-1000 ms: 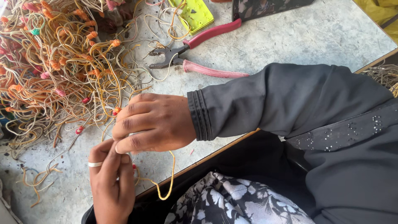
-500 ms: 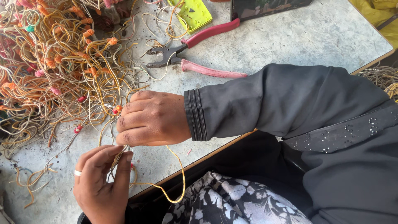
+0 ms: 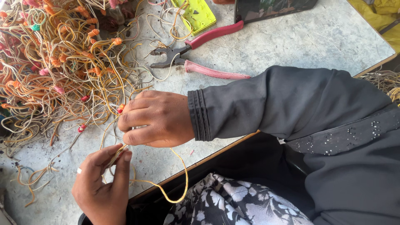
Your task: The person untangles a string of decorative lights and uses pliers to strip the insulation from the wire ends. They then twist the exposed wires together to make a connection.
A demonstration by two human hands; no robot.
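My left hand [image 3: 102, 189] and right hand [image 3: 156, 118] both pinch one yellow wire [image 3: 177, 166] at the table's [image 3: 300, 37] near edge. The tangled heap [image 3: 54, 66] at the far left corner looks mostly unsorted, so much remains.

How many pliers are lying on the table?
1. The pliers, with pink handles, lie near the table's far edge, beside the tangled wire pile. More might be hidden under the wires.
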